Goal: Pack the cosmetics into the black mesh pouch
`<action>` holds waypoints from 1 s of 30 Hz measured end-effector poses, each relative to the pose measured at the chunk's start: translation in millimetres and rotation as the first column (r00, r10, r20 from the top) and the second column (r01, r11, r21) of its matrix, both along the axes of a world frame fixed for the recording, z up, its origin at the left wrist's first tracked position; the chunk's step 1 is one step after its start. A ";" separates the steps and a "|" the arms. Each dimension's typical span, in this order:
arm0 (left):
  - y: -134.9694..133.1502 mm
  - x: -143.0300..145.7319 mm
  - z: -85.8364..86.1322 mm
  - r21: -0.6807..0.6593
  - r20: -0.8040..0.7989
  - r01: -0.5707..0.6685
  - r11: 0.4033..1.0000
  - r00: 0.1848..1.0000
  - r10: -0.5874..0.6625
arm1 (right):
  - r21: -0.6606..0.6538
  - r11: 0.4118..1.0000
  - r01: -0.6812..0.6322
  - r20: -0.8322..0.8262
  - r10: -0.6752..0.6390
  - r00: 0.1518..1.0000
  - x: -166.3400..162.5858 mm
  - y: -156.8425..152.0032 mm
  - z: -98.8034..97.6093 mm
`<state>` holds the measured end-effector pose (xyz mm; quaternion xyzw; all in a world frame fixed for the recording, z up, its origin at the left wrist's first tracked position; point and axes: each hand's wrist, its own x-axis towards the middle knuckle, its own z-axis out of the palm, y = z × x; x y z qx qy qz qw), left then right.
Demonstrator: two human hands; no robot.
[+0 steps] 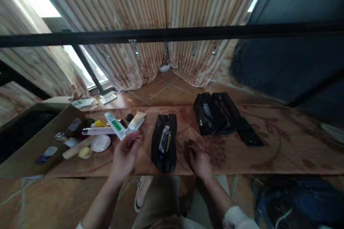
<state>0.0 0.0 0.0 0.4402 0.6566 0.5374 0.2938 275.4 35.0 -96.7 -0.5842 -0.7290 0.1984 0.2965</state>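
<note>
My left hand (125, 155) is over the left part of the bench cover, fingers loosely bent with a gap at the thumb, and nothing shows in it. Just beyond its fingertips lie a cream-coloured tube (136, 121) and a white tube with a green label (115, 125). Between my hands stands a black pouch (164, 161), its top open, with a few slim items (164, 141) inside. My right hand (199, 159) rests on the cover to the right of the pouch. Its fingers are loosely bent and hold nothing that I can see.
At the left stands an open cardboard box (34, 146). Beside it lie a pink cylinder (99, 131), a round white-lidded jar (100, 143) and several small items. Two more black pouches (215, 114) sit at the right. A black rail (172, 35) crosses behind the bench.
</note>
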 end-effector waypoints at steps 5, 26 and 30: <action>-15.0 -26.5 -57.2 -0.076 -0.048 -0.143 0.987 0.989 0.139 | 0.057 0.998 -0.030 0.022 0.029 0.999 3.0 0.3 -7.1; -52.9 -121.5 -74.4 -0.078 -0.443 -0.734 0.675 0.632 0.636 | 0.153 0.986 -0.060 0.137 0.039 0.990 18.2 6.0 -37.3; -50.8 -149.5 -66.3 -0.103 -0.586 -0.751 0.652 0.576 0.570 | 0.127 0.992 -0.026 0.146 0.007 0.989 17.4 5.2 -36.8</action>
